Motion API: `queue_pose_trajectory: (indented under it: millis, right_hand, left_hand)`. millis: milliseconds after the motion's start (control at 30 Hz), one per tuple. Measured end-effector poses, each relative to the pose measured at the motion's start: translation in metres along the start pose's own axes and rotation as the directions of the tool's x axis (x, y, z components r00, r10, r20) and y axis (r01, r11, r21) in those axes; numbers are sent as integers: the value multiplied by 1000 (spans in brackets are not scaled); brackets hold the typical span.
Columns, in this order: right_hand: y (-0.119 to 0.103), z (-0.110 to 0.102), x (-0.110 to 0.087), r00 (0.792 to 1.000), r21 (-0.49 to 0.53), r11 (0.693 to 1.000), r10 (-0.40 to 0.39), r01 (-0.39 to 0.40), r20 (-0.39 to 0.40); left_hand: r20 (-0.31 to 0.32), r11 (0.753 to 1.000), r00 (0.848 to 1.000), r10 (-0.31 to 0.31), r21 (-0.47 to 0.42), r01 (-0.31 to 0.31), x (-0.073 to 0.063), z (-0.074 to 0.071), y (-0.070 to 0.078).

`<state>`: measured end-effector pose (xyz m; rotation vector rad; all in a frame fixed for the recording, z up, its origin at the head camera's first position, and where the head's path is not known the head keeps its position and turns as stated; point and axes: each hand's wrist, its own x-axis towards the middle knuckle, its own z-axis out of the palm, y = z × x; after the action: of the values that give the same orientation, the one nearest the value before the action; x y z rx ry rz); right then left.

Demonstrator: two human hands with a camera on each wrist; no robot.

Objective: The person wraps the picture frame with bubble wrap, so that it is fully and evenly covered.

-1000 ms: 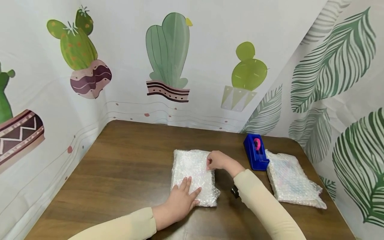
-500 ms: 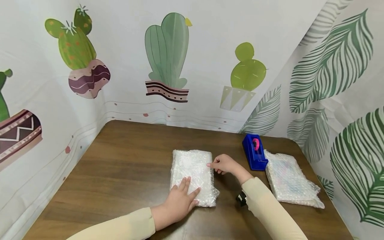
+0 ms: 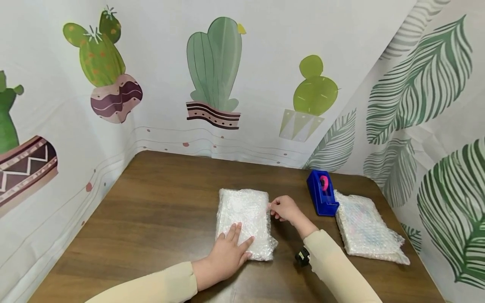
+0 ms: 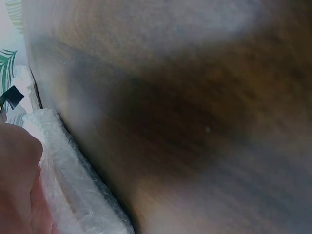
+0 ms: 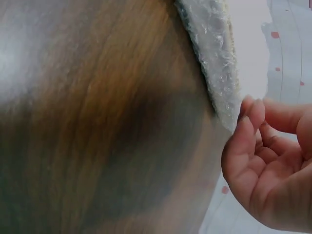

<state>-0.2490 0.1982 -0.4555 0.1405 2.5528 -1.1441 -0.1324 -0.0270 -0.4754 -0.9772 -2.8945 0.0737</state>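
A flat, rectangular bubble-wrapped package lies on the brown table. On its lower left part rests my left hand, fingers spread and fairly straight. At the package's upper right edge my right hand pinches thumb against forefinger. The right wrist view shows those fingertips meeting right at the border of the bubble wrap; what thin bit lies between them is too small to make out. In the left wrist view the wrapped side shows beside part of the left hand.
A blue tape dispenser with a pink roll core stands at the back right. Against its right side lies a second bubble-wrapped package. A cactus-and-leaf printed cloth hangs behind the table.
My right hand has drawn back from the top of the package to its right edge, fingertips still pinched. The left hand stays in place on the wrap.
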Motion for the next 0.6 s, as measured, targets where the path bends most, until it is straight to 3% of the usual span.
queue_pose_trajectory:
  millis: [267,467,600]
  right_hand:
    - [1,12,3,1000,-112,994,-13,13,0]
    - [5,17,5,1000,-28,1000,2,-2,10]
    - [6,19,-7,1000,42,999,-2,2,-8]
  left_hand:
    - [-17,1000,1000,5,15,-5,-1,2,-1]
    - [-54,1000,998,16,26,-15,-1,3,-4]
    - [-99,1000,995,17,9,-16,-1,3,-4]
